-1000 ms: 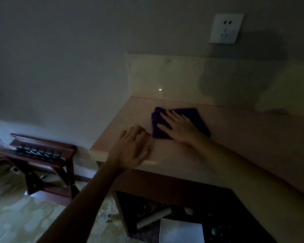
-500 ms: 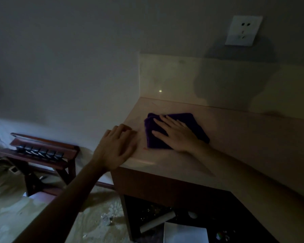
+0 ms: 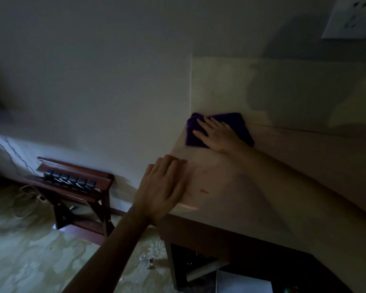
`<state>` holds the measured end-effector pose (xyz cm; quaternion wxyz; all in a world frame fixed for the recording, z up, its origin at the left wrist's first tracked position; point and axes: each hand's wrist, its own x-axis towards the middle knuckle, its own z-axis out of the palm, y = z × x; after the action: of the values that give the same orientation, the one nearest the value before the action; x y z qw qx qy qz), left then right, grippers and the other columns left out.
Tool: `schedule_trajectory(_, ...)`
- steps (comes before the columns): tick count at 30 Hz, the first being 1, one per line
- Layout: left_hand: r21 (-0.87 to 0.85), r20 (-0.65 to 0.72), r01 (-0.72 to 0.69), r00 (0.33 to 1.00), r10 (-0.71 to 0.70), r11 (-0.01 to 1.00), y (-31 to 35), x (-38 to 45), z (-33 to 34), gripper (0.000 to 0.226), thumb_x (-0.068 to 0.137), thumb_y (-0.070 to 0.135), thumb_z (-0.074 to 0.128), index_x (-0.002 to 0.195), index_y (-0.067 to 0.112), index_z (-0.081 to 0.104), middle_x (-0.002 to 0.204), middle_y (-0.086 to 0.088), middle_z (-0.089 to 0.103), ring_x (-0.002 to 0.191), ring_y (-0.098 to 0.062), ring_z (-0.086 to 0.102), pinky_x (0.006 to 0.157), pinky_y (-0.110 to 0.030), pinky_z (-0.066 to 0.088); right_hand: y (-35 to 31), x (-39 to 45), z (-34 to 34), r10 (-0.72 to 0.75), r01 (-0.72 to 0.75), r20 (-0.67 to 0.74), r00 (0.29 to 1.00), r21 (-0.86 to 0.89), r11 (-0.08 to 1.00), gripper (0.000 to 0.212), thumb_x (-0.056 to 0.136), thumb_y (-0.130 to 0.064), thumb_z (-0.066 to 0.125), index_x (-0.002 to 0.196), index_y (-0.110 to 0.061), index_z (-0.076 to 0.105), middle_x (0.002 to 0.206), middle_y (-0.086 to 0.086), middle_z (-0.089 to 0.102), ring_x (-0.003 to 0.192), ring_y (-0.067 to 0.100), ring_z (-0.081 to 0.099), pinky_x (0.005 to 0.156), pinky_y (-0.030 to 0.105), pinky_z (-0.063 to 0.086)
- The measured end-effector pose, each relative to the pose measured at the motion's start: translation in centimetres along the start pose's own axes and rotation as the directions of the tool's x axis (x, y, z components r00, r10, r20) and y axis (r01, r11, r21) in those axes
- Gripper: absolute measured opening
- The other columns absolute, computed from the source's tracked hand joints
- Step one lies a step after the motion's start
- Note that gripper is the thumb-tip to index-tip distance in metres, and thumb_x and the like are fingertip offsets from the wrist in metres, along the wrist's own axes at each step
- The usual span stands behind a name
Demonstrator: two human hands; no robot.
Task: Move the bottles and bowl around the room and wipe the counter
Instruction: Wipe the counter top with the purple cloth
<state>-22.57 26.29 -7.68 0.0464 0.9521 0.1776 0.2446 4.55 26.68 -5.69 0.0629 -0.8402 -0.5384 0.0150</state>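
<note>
A folded purple cloth [image 3: 239, 121] lies on the pale counter [image 3: 283, 176] in its far left corner, against the backsplash. My right hand [image 3: 217, 134] presses flat on the cloth with straight fingers. My left hand [image 3: 163, 189] rests flat on the counter's left front corner, fingers straight and together. No bottles or bowl are in view. The room is dim.
A dark wooden luggage rack [image 3: 72, 187] with black straps stands on the floor to the left, a cable [image 3: 21, 204] coiled beside it. A wall socket [image 3: 351, 17] is at the upper right. Under the counter an open shelf [image 3: 230, 273] holds papers and small items.
My right hand has pushed the purple cloth away from me into the counter's far left corner. My left hand stays on the counter's left front corner. The camera has shifted left.
</note>
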Motion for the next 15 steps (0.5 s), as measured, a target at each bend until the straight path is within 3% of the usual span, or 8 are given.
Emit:
schedule_trajectory(3,-0.218,-0.128,0.053,0.988,-0.083,0.974,0.3,0.0,0.0,0.047,0.094,0.049,0.03,0.123,0.018,0.049,0.121,0.002,0.046,0.104,-0.013,0.048,0.087,-0.031,0.043,-2.5,-4.3,0.2,-0.025,0.025,0.014,1.0,0.002,1.0,0.07,0.094,-0.066,0.012,0.155,-0.033,0.006,0.165,-0.006,0.003,0.151,0.014,0.002,0.122,0.041,0.001)
schedule_trajectory(7,-0.541,-0.176,0.18,0.931,-0.319,0.822,0.0,-0.7,-0.6,0.049,0.095,0.055,0.033,0.126,0.019,0.046,0.118,0.01,0.036,0.113,-0.01,0.045,0.099,-0.036,0.046,-7.0,-11.7,0.6,-0.074,0.074,-0.018,0.997,0.012,0.997,0.067,0.096,-0.064,0.013,0.155,-0.034,0.006,0.165,-0.007,0.001,0.151,0.013,0.001,0.122,0.04,0.001)
schedule_trajectory(9,-0.568,-0.154,0.199,0.927,-0.341,0.798,-0.9,-1.4,-1.3,0.054,0.094,0.058,0.031,0.127,0.018,0.046,0.115,0.014,0.034,0.114,-0.013,0.046,0.1,-0.04,0.047,-9.2,-15.3,1.0,-0.098,0.098,-0.026,0.995,0.006,0.995,0.067,0.095,-0.065,0.012,0.155,-0.035,0.004,0.164,-0.007,0.0,0.151,0.013,0.0,0.122,0.04,0.001)
schedule_trajectory(15,-0.469,-0.13,0.108,0.973,-0.19,0.876,-3.1,-2.5,-3.0,0.047,0.098,0.053,0.028,0.122,0.018,0.049,0.114,0.011,0.038,0.109,-0.013,0.05,0.094,-0.039,0.05,-11.6,-18.9,1.3,-0.101,0.101,-0.009,0.995,0.014,0.995,0.071,0.091,-0.073,0.012,0.153,-0.041,-0.001,0.163,-0.013,-0.006,0.151,0.008,-0.005,0.123,0.039,0.0)
